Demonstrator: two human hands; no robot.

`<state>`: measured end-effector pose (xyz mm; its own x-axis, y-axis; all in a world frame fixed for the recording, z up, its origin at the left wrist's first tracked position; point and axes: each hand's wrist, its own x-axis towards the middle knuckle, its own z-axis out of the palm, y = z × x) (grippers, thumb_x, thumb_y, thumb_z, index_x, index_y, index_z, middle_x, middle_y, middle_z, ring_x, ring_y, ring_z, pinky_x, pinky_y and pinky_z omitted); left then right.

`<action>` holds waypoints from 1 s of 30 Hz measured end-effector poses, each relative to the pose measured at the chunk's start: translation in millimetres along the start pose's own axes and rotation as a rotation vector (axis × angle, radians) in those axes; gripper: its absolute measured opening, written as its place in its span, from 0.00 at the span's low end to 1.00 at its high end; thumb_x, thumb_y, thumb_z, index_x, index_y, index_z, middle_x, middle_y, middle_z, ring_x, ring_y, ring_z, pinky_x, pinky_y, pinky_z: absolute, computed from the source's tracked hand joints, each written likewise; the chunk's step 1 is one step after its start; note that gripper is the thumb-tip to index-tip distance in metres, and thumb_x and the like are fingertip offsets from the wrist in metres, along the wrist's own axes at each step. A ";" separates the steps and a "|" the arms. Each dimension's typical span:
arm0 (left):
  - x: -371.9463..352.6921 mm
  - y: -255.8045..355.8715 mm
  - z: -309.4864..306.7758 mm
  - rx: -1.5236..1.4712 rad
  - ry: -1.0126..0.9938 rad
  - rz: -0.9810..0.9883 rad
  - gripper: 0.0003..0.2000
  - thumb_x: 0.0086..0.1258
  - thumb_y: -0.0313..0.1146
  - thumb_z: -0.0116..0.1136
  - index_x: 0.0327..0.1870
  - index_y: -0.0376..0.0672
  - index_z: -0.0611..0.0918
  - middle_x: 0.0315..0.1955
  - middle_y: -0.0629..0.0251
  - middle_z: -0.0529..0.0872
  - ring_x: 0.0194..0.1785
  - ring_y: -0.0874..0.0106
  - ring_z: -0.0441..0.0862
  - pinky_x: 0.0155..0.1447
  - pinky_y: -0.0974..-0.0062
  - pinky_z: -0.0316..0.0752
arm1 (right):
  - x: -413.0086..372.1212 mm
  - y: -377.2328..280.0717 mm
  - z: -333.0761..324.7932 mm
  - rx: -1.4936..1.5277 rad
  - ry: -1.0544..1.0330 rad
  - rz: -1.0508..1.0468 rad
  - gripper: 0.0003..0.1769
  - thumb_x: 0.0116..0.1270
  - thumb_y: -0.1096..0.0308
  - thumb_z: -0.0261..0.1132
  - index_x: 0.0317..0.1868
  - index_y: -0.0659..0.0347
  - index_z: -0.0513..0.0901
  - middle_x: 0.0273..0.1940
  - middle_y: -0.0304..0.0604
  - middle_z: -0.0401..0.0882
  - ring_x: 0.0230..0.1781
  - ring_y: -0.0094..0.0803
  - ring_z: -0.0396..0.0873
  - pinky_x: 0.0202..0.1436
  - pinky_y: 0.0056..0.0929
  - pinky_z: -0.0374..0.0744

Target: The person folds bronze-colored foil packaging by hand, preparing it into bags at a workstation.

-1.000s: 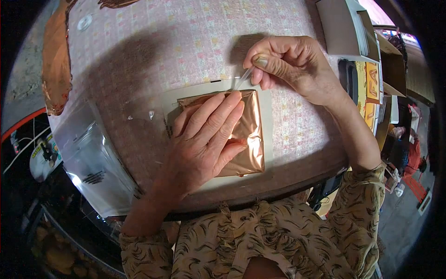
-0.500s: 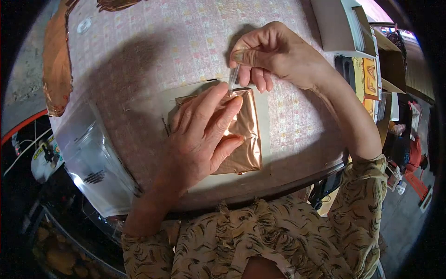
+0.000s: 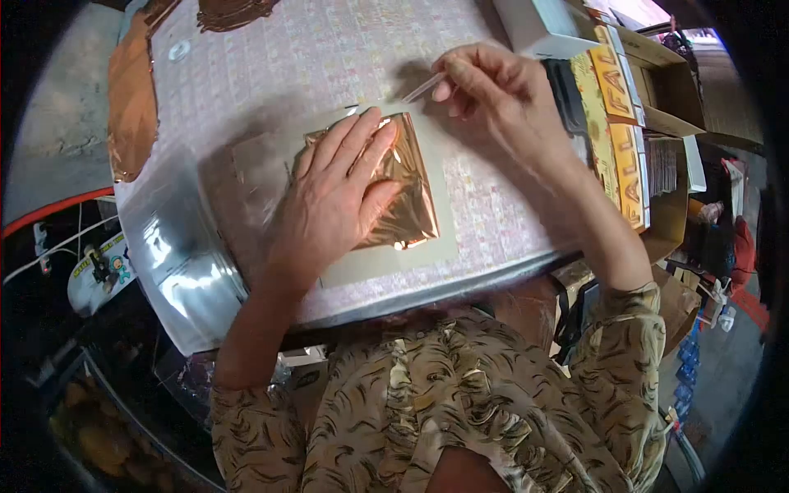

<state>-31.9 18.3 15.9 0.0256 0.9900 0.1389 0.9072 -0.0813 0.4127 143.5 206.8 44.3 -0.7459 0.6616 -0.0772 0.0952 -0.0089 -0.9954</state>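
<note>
A square bundle of shiny copper-coloured foil (image 3: 413, 185) lies on a flat beige board (image 3: 440, 255) on the table. My left hand (image 3: 341, 185) rests flat on the foil with its fingers stretched out, covering the left part. My right hand (image 3: 501, 86) is raised above and to the right of the foil. Thumb and fingers pinch a thin clear strip, apparently tape (image 3: 423, 88), which slants down to the left, its free end off the foil.
Glossy clear plastic sleeves (image 3: 177, 263) lie at the table's left edge. Copper sheets (image 3: 136, 107) hang at the far left, with a darker copper piece (image 3: 234, 12) at the back. A white box (image 3: 546, 29) and yellow-orange packs (image 3: 620, 148) line the right side.
My right hand has moved right, taking the clear strip away from the foil's top edge. My left hand has flattened onto the foil. The whole view has shifted a little.
</note>
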 end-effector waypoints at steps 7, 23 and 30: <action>-6.7 7.3 5.8 0.191 0.072 0.015 0.28 0.80 0.47 0.53 0.76 0.43 0.72 0.77 0.60 0.70 0.78 0.64 0.66 0.80 0.55 0.55 | -50.3 33.3 19.5 -0.031 -0.134 -0.085 0.16 0.86 0.63 0.53 0.57 0.67 0.80 0.44 0.38 0.87 0.42 0.24 0.82 0.49 0.27 0.81; -12.6 -0.8 24.2 0.233 0.066 -0.101 0.31 0.84 0.53 0.44 0.82 0.48 0.64 0.82 0.69 0.62 0.85 0.58 0.52 0.85 0.42 0.40 | -51.4 29.2 60.7 -1.399 -0.085 -0.114 0.36 0.70 0.68 0.60 0.79 0.50 0.68 0.29 0.54 0.87 0.31 0.50 0.88 0.36 0.48 0.84; -6.5 -19.5 -2.2 -0.030 0.041 -0.102 0.29 0.87 0.49 0.34 0.83 0.48 0.59 0.82 0.63 0.61 0.85 0.56 0.53 0.85 0.40 0.39 | -54.3 28.0 62.9 -1.420 -0.086 -0.122 0.36 0.71 0.69 0.57 0.80 0.52 0.66 0.31 0.55 0.88 0.32 0.51 0.88 0.37 0.48 0.84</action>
<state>-50.7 13.2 9.0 -0.0842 0.9878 0.1308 0.8911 0.0159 0.4536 145.2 123.5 17.1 -0.8295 0.5562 -0.0506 0.5583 0.8235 -0.1006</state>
